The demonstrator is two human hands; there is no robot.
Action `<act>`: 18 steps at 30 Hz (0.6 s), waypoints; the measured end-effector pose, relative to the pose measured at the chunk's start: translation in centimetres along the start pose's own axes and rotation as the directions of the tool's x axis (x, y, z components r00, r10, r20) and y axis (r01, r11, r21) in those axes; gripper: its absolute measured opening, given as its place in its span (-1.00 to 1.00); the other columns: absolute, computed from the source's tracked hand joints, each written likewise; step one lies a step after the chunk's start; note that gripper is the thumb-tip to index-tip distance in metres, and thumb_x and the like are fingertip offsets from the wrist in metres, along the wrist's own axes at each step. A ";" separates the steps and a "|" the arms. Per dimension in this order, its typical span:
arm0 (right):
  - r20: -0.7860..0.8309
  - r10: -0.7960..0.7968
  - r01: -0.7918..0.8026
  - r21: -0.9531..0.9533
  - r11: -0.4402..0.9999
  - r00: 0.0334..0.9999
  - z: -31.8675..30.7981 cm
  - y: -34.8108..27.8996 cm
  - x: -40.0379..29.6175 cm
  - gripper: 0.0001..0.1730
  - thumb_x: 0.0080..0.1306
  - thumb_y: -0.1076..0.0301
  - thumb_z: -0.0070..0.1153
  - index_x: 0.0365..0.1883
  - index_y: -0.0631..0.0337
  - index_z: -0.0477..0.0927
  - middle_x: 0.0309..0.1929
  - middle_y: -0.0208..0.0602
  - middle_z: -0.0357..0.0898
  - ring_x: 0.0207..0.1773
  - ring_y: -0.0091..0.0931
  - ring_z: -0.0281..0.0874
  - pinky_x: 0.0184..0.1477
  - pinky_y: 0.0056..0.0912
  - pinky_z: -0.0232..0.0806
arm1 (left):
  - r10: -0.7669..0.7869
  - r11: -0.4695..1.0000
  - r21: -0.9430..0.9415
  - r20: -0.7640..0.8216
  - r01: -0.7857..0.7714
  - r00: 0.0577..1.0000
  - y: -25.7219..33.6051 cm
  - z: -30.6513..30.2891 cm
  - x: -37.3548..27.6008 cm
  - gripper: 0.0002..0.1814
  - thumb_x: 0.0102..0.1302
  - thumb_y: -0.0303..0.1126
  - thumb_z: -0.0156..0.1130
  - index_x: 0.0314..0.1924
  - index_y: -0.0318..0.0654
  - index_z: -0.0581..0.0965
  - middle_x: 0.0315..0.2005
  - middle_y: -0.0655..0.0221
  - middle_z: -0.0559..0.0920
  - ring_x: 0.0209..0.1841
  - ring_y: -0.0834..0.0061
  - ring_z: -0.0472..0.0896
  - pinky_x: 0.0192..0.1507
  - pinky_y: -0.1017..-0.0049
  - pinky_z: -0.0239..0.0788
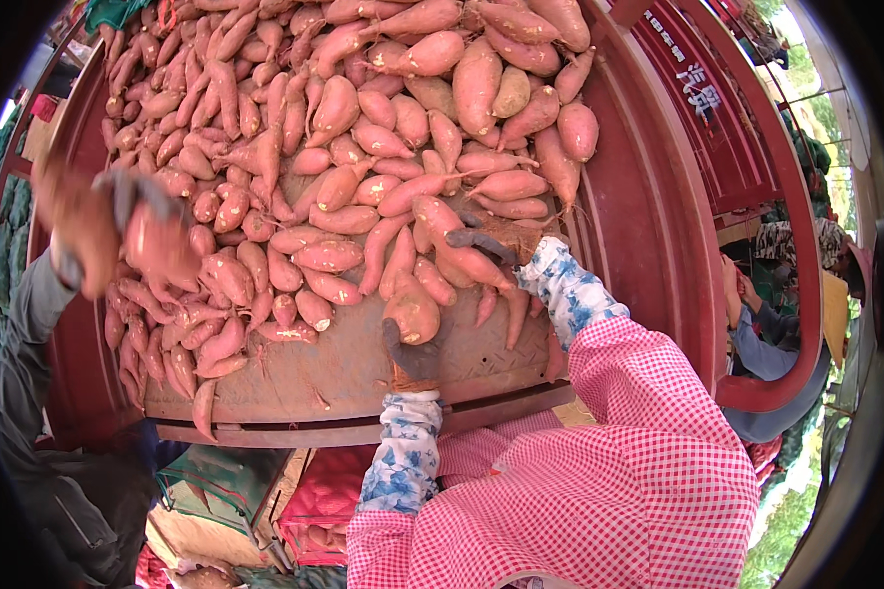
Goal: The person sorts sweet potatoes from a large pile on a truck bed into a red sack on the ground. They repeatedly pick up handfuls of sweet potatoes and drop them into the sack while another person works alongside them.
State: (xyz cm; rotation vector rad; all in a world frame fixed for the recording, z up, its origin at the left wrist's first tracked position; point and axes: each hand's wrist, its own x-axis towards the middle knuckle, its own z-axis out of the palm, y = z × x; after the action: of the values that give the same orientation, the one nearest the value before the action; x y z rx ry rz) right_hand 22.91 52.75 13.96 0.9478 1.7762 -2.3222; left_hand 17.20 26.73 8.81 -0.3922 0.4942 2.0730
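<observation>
Wearing a grey-coated work glove, my left hand (415, 362) grips the lower end of a plump, round sweet potato (412, 313) just above the metal truck bed (353, 372). My right hand (497, 239), gloved the same way, has its fingers closed over a long sweet potato (471, 266) at the near right of the heap. Its palm is hidden from view. Beyond both hands spreads a large heap of reddish-pink sweet potatoes (339, 217), mixed in size, with bits of soil and pale scuffs on some skins.
On the left, a co-worker's blurred hand (81, 213) holds a sweet potato (158, 243). Red metal side walls (648, 191) flank the bed. Below its edge stand a green mesh bag (217, 486) on a frame and a red mesh sack (324, 493). Another person (770, 346) bends outside the right rail.
</observation>
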 end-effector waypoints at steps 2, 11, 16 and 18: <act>0.008 -0.064 0.064 0.052 0.997 0.998 0.0 2.4 0.1 -0.46 0.39 0.11 0.07 0.27 0.17 0.42 0.20 -0.13 0.46 0.21 -0.31 0.45 0.21 -0.32 0.36 | 0.032 0.998 -0.059 -0.010 -0.033 0.999 -0.8 1.0 -0.4 -0.12 0.20 0.24 0.20 0.38 -0.07 0.22 0.32 0.21 0.31 0.32 0.10 0.33 0.22 -0.09 0.32; 0.024 -0.098 0.077 0.435 0.897 0.995 0.7 2.2 -4.0 -0.40 0.42 0.02 0.01 0.29 0.22 0.36 0.15 -0.16 0.47 0.12 -0.31 0.47 0.16 -0.31 0.37 | 0.049 0.965 -0.263 0.235 0.015 0.971 1.2 6.9 -0.1 -0.19 0.28 0.25 0.08 0.39 -0.02 0.20 0.34 0.20 0.27 0.33 0.02 0.30 0.20 -0.16 0.33; -0.272 -0.482 0.338 -0.440 0.832 0.833 3.9 4.9 -4.8 -0.29 0.36 -0.02 0.01 0.32 0.29 0.29 0.20 -0.07 0.40 0.17 -0.23 0.40 0.21 -0.25 0.30 | 0.102 0.973 -0.230 0.364 -0.016 0.926 2.1 6.4 0.4 -0.24 0.36 0.19 0.03 0.40 -0.05 0.18 0.35 0.22 0.26 0.34 0.05 0.28 0.15 -0.16 0.38; -0.001 -0.761 0.333 -0.899 0.285 0.648 4.1 5.6 -3.9 -0.17 0.24 -0.05 0.09 0.33 0.34 0.26 0.22 -0.02 0.36 0.27 -0.19 0.30 0.33 -0.21 0.15 | 0.210 0.965 -0.213 0.284 -0.152 0.935 0.1 2.6 -0.6 -0.29 0.37 0.04 0.11 0.38 -0.14 0.19 0.29 0.24 0.30 0.26 0.16 0.35 0.14 -0.01 0.43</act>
State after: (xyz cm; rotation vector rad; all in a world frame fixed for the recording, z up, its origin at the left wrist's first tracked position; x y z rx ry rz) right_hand 26.54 46.04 11.75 0.6765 3.4064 -0.9102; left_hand 17.19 27.50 11.39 -0.1315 0.1525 2.3178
